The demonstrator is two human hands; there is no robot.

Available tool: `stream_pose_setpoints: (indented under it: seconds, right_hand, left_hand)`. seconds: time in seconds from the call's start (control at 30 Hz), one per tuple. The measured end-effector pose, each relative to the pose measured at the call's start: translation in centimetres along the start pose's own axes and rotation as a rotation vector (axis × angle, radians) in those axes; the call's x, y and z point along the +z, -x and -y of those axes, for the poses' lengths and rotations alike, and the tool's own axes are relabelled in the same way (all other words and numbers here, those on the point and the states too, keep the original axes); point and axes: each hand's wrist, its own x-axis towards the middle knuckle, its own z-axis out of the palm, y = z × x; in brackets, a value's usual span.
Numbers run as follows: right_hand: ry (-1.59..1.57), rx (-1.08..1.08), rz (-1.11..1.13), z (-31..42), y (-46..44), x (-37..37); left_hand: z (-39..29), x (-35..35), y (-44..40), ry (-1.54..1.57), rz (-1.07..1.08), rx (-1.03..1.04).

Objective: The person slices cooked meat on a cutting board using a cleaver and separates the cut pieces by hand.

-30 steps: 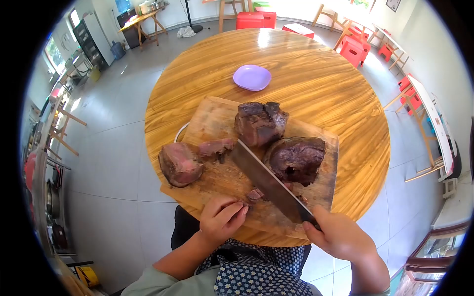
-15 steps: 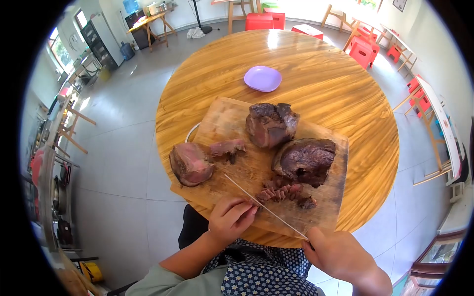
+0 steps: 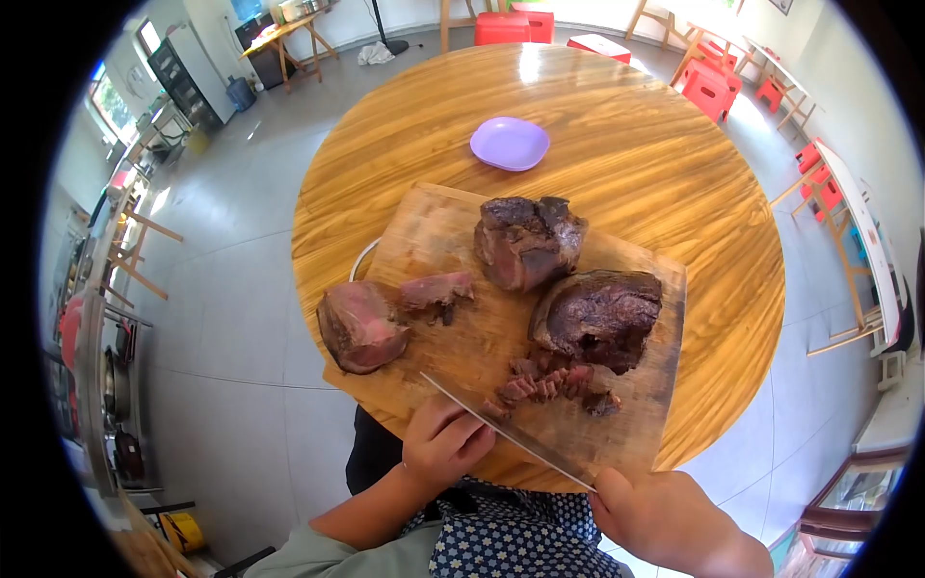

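Note:
My right hand [image 3: 665, 506] is wrapped round the handle of a long knife [image 3: 511, 431], whose blade slants up and left over the near edge of the wooden cutting board [image 3: 443, 217]. On the near side of the blade, my left hand [image 3: 445, 443] is closed, fingertips curled at a small piece of meat mostly hidden by fingers and blade. Just beyond the knife lies a row of thin meat slices [image 3: 549, 383]. Two large dark meat chunks [image 3: 602, 313] sit behind them. A pinkish cut chunk [image 3: 361, 328] and a smaller meat strip [image 3: 436, 291] rest on the left.
The board lies on a round wooden table [image 3: 405, 106]. A purple plate [image 3: 511, 144] stands beyond it. Red stools [image 3: 706, 89] and side tables are around the room, with a kitchen counter along the left wall.
The knife blade has tilted so more of its flat side shows, and its tip has shifted slightly left and down. My left hand has edged slightly left and down; the view has shifted a little.

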Motion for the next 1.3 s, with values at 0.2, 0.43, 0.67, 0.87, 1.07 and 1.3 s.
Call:
stream_pose_setpoints:
  seconds: [0.2, 0.43, 0.67, 0.87, 1.07, 1.3]
  right_hand:
    - [-0.133, 0.079, 0.157, -0.2, 2.1, -2.0]
    - [-0.155, 0.139, 0.358, -0.2, 0.8, -3.3]
    - [-0.114, 0.098, 0.387, 0.0, -2.1, -3.7]
    - [-0.143, 0.040, 0.352, 0.1, -5.2, -2.9]
    - [-0.117, 0.132, 0.303, -0.8, -1.5, -0.9]
    - [-0.094, 0.032, 0.314, -0.3, -3.5, -3.1]
  left_hand:
    - [-0.1, -0.4, 0.1, -0.020, 0.061, -0.035]
    - [0.2, -0.4, 0.2, -0.019, 0.075, -0.052]
    - [0.4, -0.4, 0.1, 0.011, 0.054, -0.056]
    - [0.3, -0.1, 0.5, -0.041, 0.055, -0.064]
    - [0.2, -0.2, -0.1, -0.028, 0.033, -0.057]
    - [0.4, 0.0, 0.5, 0.003, 0.004, -0.073]
